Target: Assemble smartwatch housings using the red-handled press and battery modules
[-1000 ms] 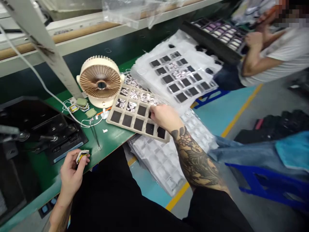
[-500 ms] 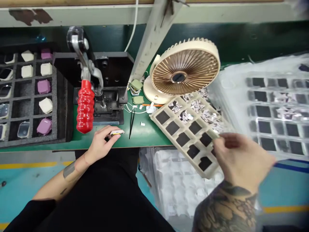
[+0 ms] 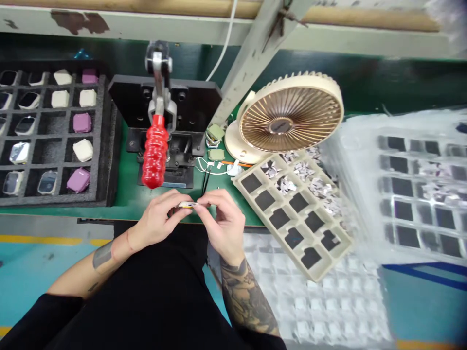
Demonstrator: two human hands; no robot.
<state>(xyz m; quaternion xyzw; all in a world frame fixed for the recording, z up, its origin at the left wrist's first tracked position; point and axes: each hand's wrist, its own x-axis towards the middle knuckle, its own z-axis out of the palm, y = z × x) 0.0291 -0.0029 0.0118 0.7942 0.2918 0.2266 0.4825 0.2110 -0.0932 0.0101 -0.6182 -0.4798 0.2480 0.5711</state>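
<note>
My left hand pinches a small white watch-like casing with a yellow strip along its edge, just over the bench's front edge. My right hand is closed at the casing's right end, thumb and forefinger together. Whether those fingertips hold a separate small piece is hidden. Black tweezers lie on the green bench just beyond my fingers. Behind my hands stands a toggle press with a red ribbed handle. To the right, a beige compartment tray holds black pads and white scraps.
A black foam tray of white and purple casings lies left. A beige fan stands beyond the beige tray. Green casings, a white cable and an orange stick lie beside the press. Clear plastic trays are at right.
My right hand has moved left from the beige tray to the casing in my left hand. The view has shifted, so the bench things appear further right.
</note>
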